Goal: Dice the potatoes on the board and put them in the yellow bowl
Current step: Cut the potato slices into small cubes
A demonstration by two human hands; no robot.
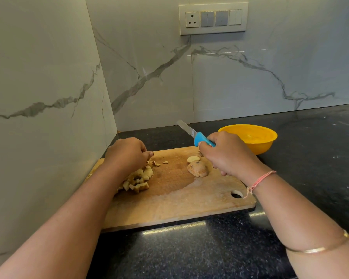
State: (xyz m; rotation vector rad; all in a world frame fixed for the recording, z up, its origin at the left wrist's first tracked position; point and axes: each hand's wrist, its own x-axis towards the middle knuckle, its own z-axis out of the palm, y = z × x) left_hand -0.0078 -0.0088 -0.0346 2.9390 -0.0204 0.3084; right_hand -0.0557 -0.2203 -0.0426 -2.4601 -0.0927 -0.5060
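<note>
On the worn wooden cutting board [169,198] your left grip [127,153] curls over heaped pale potato dice [138,178] (pinching any, unclear), your right grip [228,156] clasps the blue-handled knife [199,137], a brown potato half [197,168] waits uncut, and the round yellow bowl [250,137] behind it looks empty.

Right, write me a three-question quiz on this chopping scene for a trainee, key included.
1. True or false: the yellow bowl already holds diced potato.
2. Which of the hands grips the knife? A left, B right, C neither.
3. Fill in: the uncut potato chunk lies on the board to the ___ of the diced pile.
Key: 1 false; 2 B, the right hand; 3 right.
</note>
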